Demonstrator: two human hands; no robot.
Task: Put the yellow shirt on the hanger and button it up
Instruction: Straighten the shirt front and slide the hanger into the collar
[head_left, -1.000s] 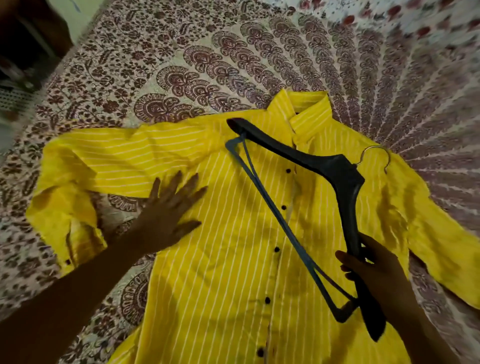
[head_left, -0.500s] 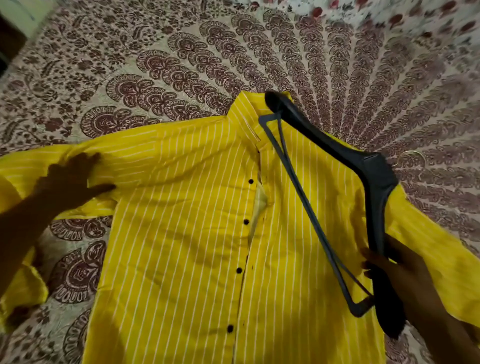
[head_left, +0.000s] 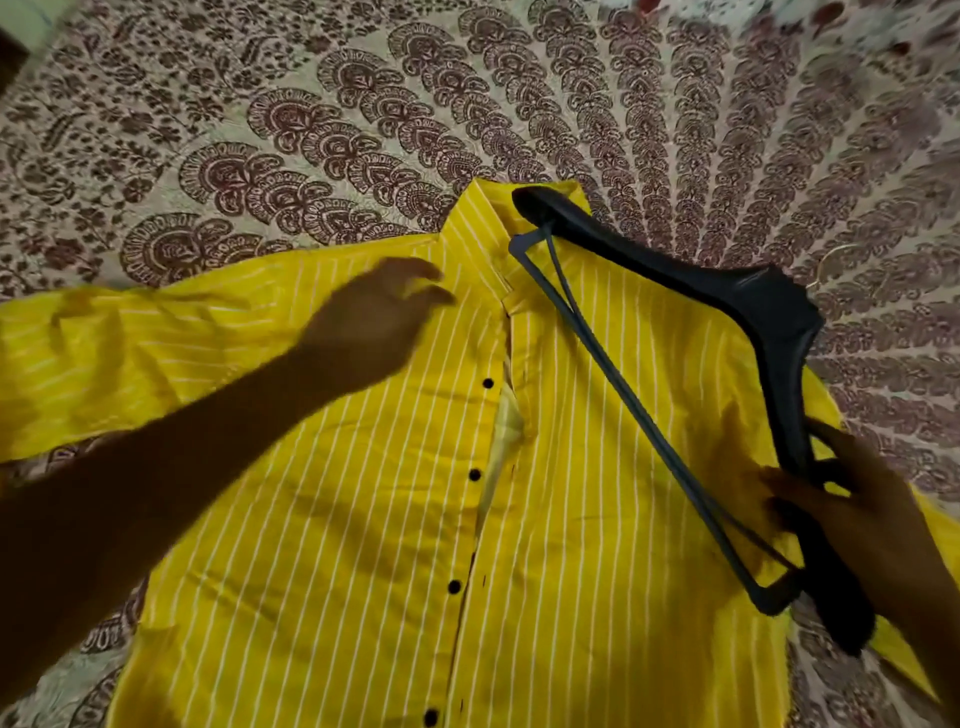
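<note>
The yellow shirt lies flat and front-up on the patterned bedspread, filling the lower middle of the frame. Its collar points toward the upper centre and one sleeve stretches out to the left edge. A row of black buttons runs down the placket; beside the top two the front edges gape a little and paler cloth shows between them. Your right hand, at the lower right, grips the black hanger with fingers curled round its nearer arm, close to that arm's end. The hanger slants up and to the left above the shirt — its far tip sits over the collar, and its thin lower bar crosses the right half of the chest. Whether that tip touches the cloth you cannot tell. Your left hand is left of centre over the upper chest, just left of the collar, and blurred; its fingers are loosely bent and apart with nothing between them — contact with the shirt is unclear.
</note>
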